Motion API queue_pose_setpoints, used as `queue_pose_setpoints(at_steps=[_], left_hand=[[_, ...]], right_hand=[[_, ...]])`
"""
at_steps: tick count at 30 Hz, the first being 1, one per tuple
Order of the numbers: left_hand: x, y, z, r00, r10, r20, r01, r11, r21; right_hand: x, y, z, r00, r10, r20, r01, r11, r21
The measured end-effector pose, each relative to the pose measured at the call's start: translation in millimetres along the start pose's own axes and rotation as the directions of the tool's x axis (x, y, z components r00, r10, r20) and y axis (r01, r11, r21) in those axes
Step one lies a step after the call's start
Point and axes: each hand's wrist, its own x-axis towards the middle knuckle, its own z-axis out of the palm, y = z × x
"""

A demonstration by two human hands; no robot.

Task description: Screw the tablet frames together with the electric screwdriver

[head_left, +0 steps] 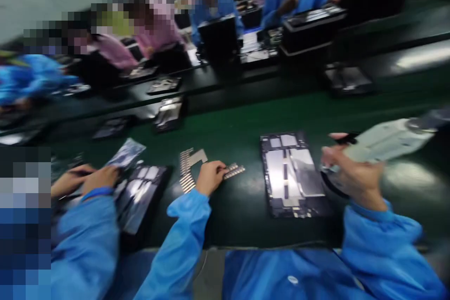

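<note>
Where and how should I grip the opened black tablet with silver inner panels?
Probably by the long left rim of the opened black tablet with silver inner panels, coming from the left. It lies flat, insides up, so the rim seems safer than the exposed middle. The left hand is on that side; the right hand holds a pale, elongated tool.

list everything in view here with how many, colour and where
opened flat device: one, black and silver, right of centre
second device: one, black and silver, left
small metal pieces: many, blurred, silvery gold, centre
crinkled wrap: one, silvery, left
blurred devices: at least three, dark, farther back
box: one, black, far side
table: one, dark green, beneath
co-workers: several, pink or blue clothing, far side and left
handheld tool: one, pale, right
own sleeves: two, blue, lower edge
left grip: one, bare, at the metal pieces
right grip: one, bare, around the tool
</note>
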Motion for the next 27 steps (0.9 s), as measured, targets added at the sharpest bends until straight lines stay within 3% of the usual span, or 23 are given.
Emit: queue_pose_setpoints(at_steps=[5, 7, 11, 15, 20, 27], left_hand=[[-15.4, -13.6, 11.8, 0.976, 0.090, -0.199, -0.052, 0.981, 0.185], [-19.2, -11.9, 8.6, 0.970, 0.091, -0.224, -0.054, 0.984, 0.167], [-11.5, 11.8, 8.1, 0.992, 0.003, -0.124, -0.029, 0.977, -0.209], [10.2, 47.9, 35.4, 0.998, 0.060, 0.037, -0.033, 0.868, -0.495], [34.5, 72.1, 69.5, 0.993, 0.108, 0.047, -0.065, 0.836, -0.544], [46.5, 74.9, 70.1, 0.993, 0.090, 0.080, -0.026, 0.808, -0.588]], right_hand=[[-1.1, -1.1, 8.7, 0.995, 0.016, 0.098, -0.019, 0.999, 0.027], [-3.0, -1.7, 9.3, 0.993, 0.028, 0.111, -0.031, 0.999, 0.030], [-5.6, -6.1, 15.5, 0.989, 0.042, 0.141, -0.050, 0.997, 0.054], [-10.6, -11.0, 36.4, 0.975, 0.070, 0.213, -0.089, 0.993, 0.083], [-19.5, -9.6, 61.0, 0.943, 0.110, 0.314, -0.141, 0.987, 0.080], [-18.0, -6.2, 94.7, 0.934, 0.115, 0.339, -0.162, 0.980, 0.116]])
